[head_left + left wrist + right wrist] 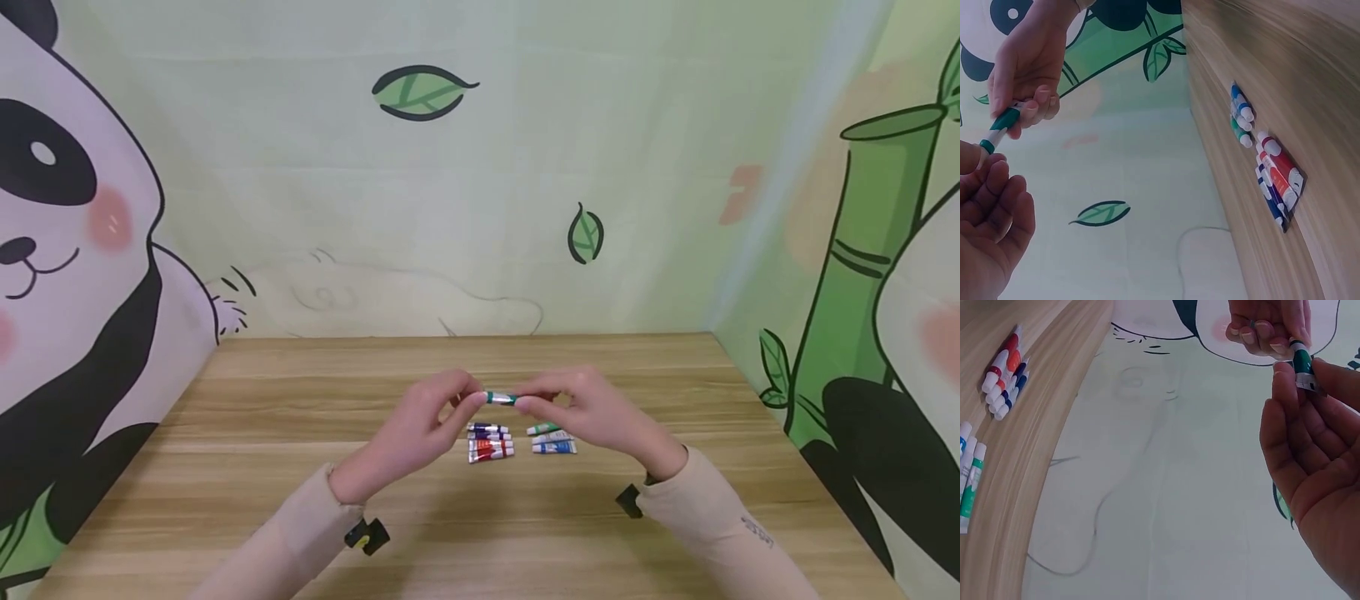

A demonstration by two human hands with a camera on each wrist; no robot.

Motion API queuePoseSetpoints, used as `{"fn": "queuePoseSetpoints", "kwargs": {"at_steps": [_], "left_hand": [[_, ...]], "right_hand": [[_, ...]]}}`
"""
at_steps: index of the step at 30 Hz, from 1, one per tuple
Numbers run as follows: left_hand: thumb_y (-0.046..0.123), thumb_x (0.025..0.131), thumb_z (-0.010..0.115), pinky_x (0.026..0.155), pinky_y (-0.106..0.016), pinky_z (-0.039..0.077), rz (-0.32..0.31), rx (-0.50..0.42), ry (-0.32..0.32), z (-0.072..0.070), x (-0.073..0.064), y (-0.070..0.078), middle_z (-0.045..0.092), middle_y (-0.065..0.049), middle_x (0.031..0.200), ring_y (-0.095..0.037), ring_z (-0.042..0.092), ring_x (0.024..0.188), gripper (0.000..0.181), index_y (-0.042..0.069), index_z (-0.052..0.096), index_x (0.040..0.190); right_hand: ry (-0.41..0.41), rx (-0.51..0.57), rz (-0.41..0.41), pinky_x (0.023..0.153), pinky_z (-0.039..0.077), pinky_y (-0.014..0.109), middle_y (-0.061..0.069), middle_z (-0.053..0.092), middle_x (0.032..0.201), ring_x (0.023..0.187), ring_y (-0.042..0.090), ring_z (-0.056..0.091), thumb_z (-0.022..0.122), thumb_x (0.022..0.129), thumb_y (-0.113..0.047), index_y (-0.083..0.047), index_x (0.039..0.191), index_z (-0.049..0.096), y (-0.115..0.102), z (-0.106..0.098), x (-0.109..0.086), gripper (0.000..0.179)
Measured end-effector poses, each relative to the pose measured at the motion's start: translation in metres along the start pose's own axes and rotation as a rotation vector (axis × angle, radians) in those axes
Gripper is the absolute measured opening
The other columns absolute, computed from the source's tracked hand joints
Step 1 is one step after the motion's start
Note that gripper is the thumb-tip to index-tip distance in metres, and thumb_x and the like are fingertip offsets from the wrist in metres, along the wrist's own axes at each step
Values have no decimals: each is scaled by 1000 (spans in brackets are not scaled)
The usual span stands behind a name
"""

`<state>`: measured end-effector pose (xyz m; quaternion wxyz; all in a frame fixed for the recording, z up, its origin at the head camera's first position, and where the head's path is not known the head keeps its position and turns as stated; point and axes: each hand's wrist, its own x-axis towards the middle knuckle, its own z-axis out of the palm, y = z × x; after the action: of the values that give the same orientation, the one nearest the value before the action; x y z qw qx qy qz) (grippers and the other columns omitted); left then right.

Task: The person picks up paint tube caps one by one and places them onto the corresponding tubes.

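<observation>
A small dark green and white paint tube [501, 398] is held up above the table between both hands. My left hand [431, 417] pinches its left end between thumb and fingers. The right hand [588, 412] pinches the other end, its fingertips covering part of the tube. In the right wrist view a white lower part of the tube [1302, 362] shows at the right fingertips, and a small teal spot shows between the left fingers. Below the hands lie two groups of tubes: red, orange-red and dark blue tubes [491, 451] on the left, green, pale and blue tubes [555, 447] on the right.
The wood-grain table [300, 417] reaches back to a wall covering [637, 125] printed with pandas, leaves and bamboo. A black strap piece [367, 535] sits at the left cuff and another [630, 501] at the right cuff.
</observation>
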<state>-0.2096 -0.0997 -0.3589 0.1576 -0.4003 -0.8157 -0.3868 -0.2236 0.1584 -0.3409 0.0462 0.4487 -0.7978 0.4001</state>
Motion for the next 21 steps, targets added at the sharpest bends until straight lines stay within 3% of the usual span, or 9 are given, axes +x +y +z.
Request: {"fn": "queuePoseSetpoints", "kwargs": {"at_steps": [8, 15, 21], "left_hand": [[13, 102, 60, 61, -27, 50, 60, 59, -17, 4, 1, -2, 56, 7, 81, -7, 51, 72, 9, 12, 64, 94], [23, 100, 64, 75, -26, 54, -18, 149, -105, 10, 2, -6, 66, 7, 91, -6, 60, 86, 12, 12, 69, 98], [24, 99, 67, 75, -27, 56, -59, 122, -155, 22, 7, -10, 68, 5, 93, -7, 64, 87, 13, 11, 70, 100]], "right_hand": [[-36, 125, 129, 70, 58, 34, -2, 73, 88, 76, 16, 69, 62, 100, -11, -6, 111, 75, 6, -2, -3, 17], [11, 154, 278, 75, 57, 34, -1, 74, 97, 85, 21, 69, 67, 99, -23, -15, 112, 75, 13, -1, -11, 17], [31, 151, 334, 73, 55, 34, -2, 72, 94, 85, 27, 67, 72, 95, -24, -17, 104, 74, 23, -1, -22, 12]]}}
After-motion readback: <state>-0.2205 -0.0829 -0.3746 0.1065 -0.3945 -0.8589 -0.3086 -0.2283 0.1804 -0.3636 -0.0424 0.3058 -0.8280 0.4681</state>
